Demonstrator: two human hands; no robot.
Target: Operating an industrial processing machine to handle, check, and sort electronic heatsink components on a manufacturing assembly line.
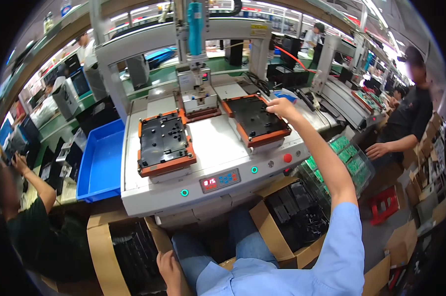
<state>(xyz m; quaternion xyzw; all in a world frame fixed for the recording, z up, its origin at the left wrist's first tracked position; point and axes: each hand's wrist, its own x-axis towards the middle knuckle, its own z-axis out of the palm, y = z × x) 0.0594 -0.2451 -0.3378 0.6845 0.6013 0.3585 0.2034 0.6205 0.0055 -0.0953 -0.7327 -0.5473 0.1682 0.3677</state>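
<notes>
My right hand (280,107) reaches over the far right corner of the right-hand black plastic panel (252,118). Its fingers are pinched together at the panel's edge, and whatever they hold is too small to make out. This panel lies in an orange-brown fixture (263,138) on the machine bed. A second black panel (162,140) sits in a matching fixture (166,166) to the left. Low in the view, my left hand (168,269) is beside the cardboard box (102,251) of black parts, its fingers loosely extended with nothing seen in them.
The benchtop machine (218,180) has a front display and buttons; its central head (195,89) stands between the fixtures. A blue tray (100,163) is at left. Another box of black parts (294,212) and a clear tray of green circuit boards (344,163) are at right. People work on both sides.
</notes>
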